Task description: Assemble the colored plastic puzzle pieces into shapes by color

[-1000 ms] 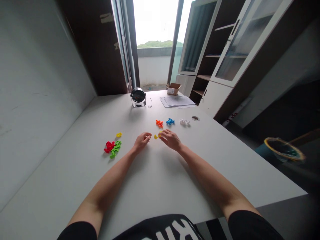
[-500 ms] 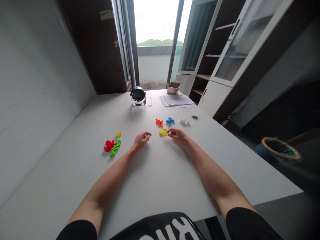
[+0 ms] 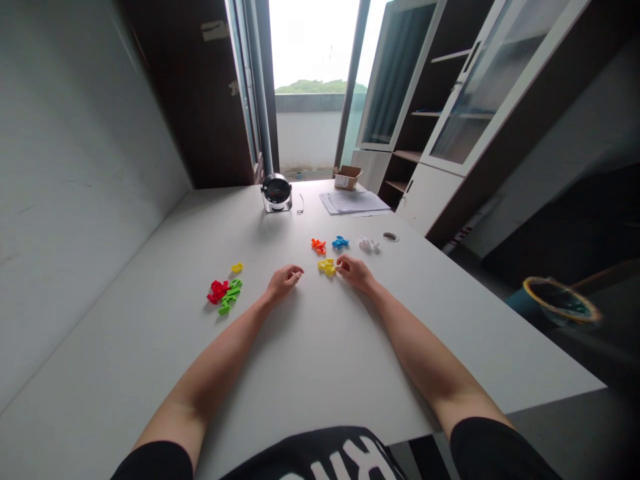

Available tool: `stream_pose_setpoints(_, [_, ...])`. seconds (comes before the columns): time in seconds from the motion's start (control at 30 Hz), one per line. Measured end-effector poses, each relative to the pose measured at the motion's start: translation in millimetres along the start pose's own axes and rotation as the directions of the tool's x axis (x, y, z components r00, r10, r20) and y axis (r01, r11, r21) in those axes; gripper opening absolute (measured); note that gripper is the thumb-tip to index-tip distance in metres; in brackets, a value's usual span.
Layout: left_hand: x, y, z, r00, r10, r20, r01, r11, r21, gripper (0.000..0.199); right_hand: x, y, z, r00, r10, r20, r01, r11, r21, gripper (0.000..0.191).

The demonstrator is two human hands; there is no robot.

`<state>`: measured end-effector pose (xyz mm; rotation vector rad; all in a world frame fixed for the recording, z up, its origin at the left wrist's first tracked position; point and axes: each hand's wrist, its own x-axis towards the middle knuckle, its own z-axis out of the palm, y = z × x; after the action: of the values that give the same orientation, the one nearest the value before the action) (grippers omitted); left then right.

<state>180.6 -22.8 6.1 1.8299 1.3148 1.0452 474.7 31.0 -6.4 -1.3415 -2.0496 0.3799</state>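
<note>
My right hand [image 3: 353, 272] rests on the table just right of a small pile of yellow pieces [image 3: 327, 267], its fingers curled and apart with nothing seen between them. To the left of that pile, my left hand [image 3: 285, 280] lies with loosely curled fingers and holds nothing. Behind the yellow pile are orange pieces [image 3: 319, 246], blue pieces [image 3: 341, 242] and white pieces [image 3: 369, 245]. Farther left, red pieces [image 3: 219, 291] touch green pieces [image 3: 231, 297], with a yellow piece [image 3: 237, 268] behind them.
A round black device on a metal stand [image 3: 277, 193] is at the back of the white table [image 3: 320, 373]. Papers [image 3: 355, 202] and an open cardboard box [image 3: 347, 177] are back right. A round hole [image 3: 391, 237] is right of the white pieces.
My right hand has let go of the yellow pieces and drawn back slightly. My left hand has hardly moved.
</note>
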Motion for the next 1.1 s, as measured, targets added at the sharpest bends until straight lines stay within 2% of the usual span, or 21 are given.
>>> stream_pose_setpoints(0.17, [-0.1, 1.3, -0.1, 1.0, 0.011, 0.011, -0.011, 1.0, 0.021, 0.025, 0.9, -6.3, 3.4, 0.998, 0.02, -0.06, -0.029, 0.988, -0.152, 0.009])
stream_pose_setpoints(0.37, [-1.3, 5.0, -1.6, 1.0, 0.01, 0.018, -0.01, 0.999, 0.037, 0.026, 0.4, -9.7, 2.1, 0.993, 0.053, -0.106, -0.069, 0.987, -0.147, 0.012])
stream_pose_setpoints(0.5, [-1.5, 4.1, -1.4, 0.999, 0.029, 0.015, -0.03, 0.998, 0.054, 0.026, -1.7, -12.6, 2.1, 0.996, 0.003, -0.089, -0.011, 0.997, -0.082, 0.019])
stream_pose_setpoints(0.73, [-1.3, 5.9, -2.0, 0.999, 0.041, 0.03, -0.043, 0.996, 0.08, 0.025, -5.7, -22.6, 4.8, 0.994, -0.113, -0.012, 0.11, 0.983, -0.145, 0.024])
stream_pose_setpoints(0.9, [-2.0, 8.7, -2.6, 0.999, 0.044, 0.027, -0.046, 0.995, 0.087, 0.024, -5.9, -21.6, 7.4, 0.987, -0.16, -0.001, 0.158, 0.977, -0.143, 0.013])
stream_pose_setpoints(1.1, [-2.2, 9.9, -3.0, 0.998, 0.038, 0.041, -0.042, 0.994, 0.106, 0.024, -3.8, -14.7, 7.7, 0.992, -0.123, -0.029, 0.117, 0.98, -0.16, 0.006])
